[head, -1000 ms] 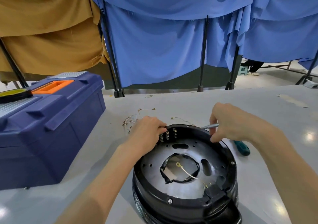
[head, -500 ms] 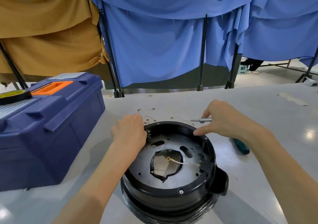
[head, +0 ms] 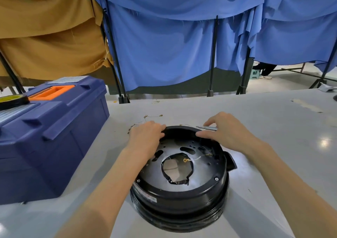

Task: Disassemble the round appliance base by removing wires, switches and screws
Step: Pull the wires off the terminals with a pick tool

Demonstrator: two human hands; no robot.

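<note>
Now left fingers [head: 159,129] curl over base rim [head: 179,128]; right fingers [head: 202,133] pinch screwdriver [head: 207,127].

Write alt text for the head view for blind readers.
The left hand and the right hand, which also pinches a screwdriver, hold the far rim of a round black appliance base on a table beside a blue toolbox.

Glossy black base [head: 178,199], seemingly plastic

We have the round base [head: 179,199] on the table [head: 273,128], toolbox [head: 54,137] to its left, loose wires [head: 153,116] and a screwdriver [head: 207,127] just behind.
</note>
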